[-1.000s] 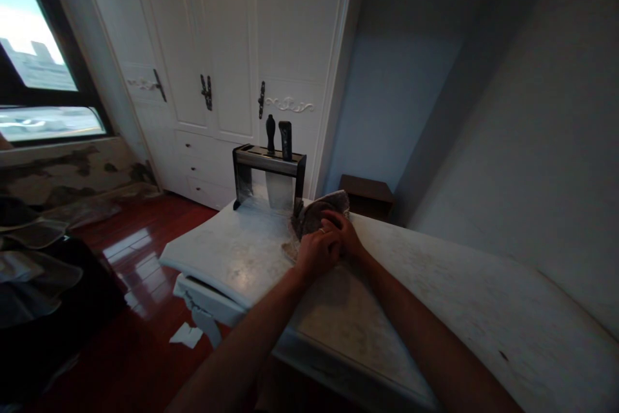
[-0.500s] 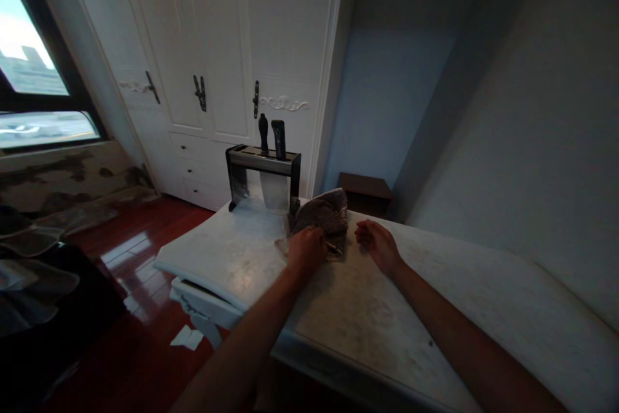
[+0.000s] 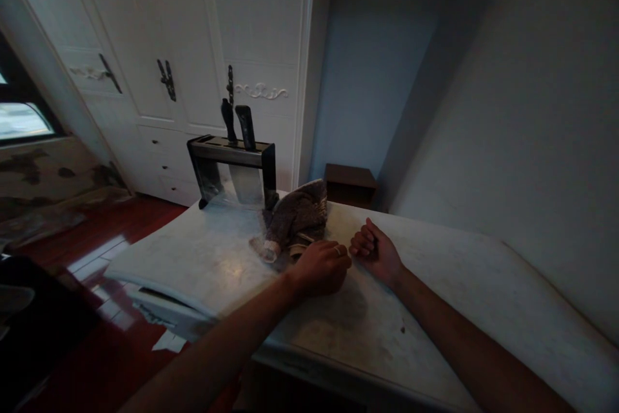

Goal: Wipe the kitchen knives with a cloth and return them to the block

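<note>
A crumpled brown cloth (image 3: 296, 210) is laid on the far part of the white table (image 3: 193, 258), just to the right of a dark-framed knife holder (image 3: 231, 153), from which 2 black handles (image 3: 245, 126) are raised. The left hand (image 3: 320, 269) is held just on the near side of the cloth, its fingers bent inward and a ring (image 3: 338, 250) worn on 1 of them. The right hand (image 3: 378, 250) is held just to its right, loosely curled. Whether anything is gripped by either hand cannot be told.
</note>
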### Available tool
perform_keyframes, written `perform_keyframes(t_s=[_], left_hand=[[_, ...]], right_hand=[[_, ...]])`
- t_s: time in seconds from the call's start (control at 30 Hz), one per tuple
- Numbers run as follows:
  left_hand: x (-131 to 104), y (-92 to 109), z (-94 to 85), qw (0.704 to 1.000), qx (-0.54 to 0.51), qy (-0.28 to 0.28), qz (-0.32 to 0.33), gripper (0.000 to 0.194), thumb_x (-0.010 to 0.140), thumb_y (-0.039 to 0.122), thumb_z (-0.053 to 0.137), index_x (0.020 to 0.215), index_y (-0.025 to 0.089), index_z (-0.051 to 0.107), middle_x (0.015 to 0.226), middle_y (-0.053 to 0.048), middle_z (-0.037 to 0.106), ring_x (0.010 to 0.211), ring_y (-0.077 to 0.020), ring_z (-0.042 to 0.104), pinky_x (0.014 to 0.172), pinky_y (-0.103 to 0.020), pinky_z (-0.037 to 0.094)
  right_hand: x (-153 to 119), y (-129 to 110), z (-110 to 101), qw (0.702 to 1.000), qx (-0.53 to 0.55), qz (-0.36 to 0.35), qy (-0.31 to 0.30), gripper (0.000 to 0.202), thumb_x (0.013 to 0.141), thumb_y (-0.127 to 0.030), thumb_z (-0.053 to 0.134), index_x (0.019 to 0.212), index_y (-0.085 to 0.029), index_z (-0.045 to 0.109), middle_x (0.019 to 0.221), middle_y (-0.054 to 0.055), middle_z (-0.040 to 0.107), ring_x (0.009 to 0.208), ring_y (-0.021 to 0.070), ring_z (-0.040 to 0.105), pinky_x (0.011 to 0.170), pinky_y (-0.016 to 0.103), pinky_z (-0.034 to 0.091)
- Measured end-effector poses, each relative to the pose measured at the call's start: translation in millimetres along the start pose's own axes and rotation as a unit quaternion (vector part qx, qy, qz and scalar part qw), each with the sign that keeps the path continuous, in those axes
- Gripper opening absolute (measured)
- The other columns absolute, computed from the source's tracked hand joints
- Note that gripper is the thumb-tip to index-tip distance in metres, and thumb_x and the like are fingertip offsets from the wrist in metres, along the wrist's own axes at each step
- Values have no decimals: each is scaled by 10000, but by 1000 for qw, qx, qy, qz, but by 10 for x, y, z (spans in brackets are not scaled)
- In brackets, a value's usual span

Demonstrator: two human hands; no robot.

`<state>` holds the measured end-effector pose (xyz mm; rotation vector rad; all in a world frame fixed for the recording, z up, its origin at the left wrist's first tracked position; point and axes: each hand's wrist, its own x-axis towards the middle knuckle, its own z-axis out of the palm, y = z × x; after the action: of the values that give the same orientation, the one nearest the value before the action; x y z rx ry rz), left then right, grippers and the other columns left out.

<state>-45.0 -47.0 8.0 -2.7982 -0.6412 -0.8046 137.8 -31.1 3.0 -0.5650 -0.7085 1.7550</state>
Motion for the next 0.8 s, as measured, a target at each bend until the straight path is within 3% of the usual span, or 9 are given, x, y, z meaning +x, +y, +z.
perform_keyframes(t_s=[0.1,0.27,0.37,0.5,0.8], left_hand=[[168,37,126,992,-87,-26,-85,211,791,122,471,888,163,654,877,-52,678,761,-158,606,674,-261,436],[425,13,365,956,-221,-18,-192,208,785,134,470,791,141,678,816,-62,705,721,-153,622,682,-247,444],[484,-6,471,947,-252,-10,-199,210,755,130,482,775,138,691,796,-60,707,724,-160,622,697,-250,446],[446,-47,477,936,-289,-7,-203,235,728,113,486,797,135,710,805,-60,711,725,-154,620,707,-244,447],[394,-189,448,901,-347,11,-261,217,731,126,504,807,123,708,781,-35,705,710,-131,609,698,-229,446]], right_hand=[[-50,-11,-20,1000,-5,5,7,409,820,-415,666,560,-187,446,458,-57,357,438,82,365,482,217,390],[-108,-108,-141,999,-5,-16,39,320,749,-386,738,614,-183,530,496,-52,437,473,76,421,487,191,397],[-100,-154,-198,999,-6,-19,49,315,734,-374,750,603,-184,537,483,-52,437,471,78,426,491,194,404],[-63,-156,-214,998,-17,4,64,292,736,-357,747,608,-180,553,476,-54,455,453,74,434,496,201,422],[-34,-152,-191,990,-5,36,134,162,870,-205,587,724,-156,639,659,28,678,610,125,639,640,254,547]])
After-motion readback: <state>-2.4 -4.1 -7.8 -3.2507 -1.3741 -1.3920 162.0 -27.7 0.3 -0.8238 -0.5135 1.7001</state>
